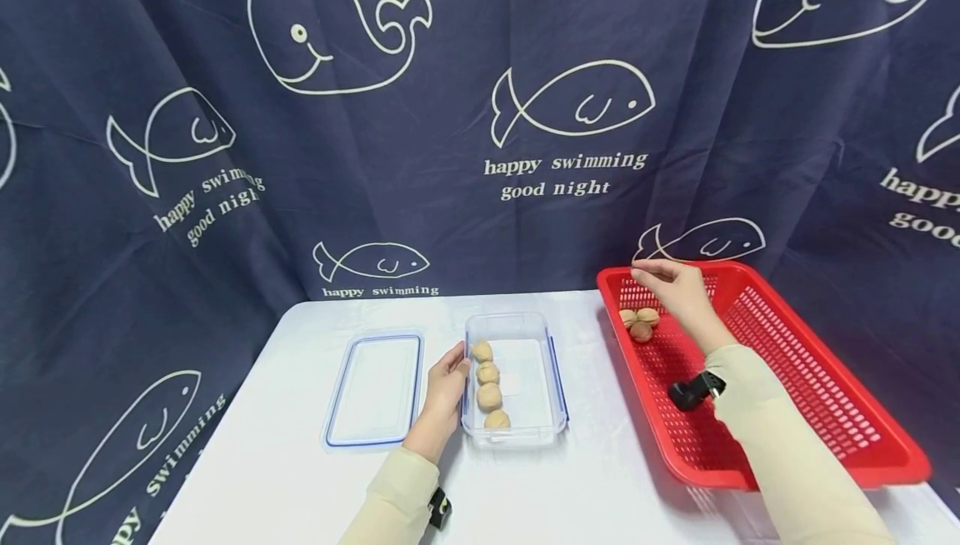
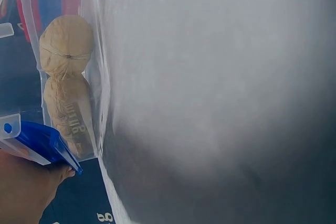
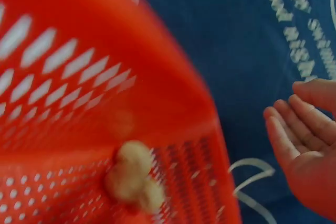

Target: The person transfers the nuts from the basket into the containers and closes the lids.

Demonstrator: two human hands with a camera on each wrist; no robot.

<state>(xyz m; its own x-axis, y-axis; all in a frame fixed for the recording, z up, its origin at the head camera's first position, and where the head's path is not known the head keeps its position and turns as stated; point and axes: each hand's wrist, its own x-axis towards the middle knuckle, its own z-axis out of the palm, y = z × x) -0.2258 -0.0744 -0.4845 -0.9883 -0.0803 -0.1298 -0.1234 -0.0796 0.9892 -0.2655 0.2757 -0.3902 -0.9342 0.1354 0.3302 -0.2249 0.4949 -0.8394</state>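
Observation:
A clear plastic box stands mid-table with several walnuts in a row along its left side. My left hand rests flat against the box's left wall, fingers straight. In the left wrist view two walnuts show through the wall beside a blue clasp. My right hand hovers, fingers relaxed and holding nothing, over the far left corner of a red basket, just above three walnuts. The right wrist view shows that hand beside the blurred walnuts.
The box's blue-rimmed lid lies flat to the left of the box. A white cloth covers the table. A dark blue curtain with fish prints hangs right behind it.

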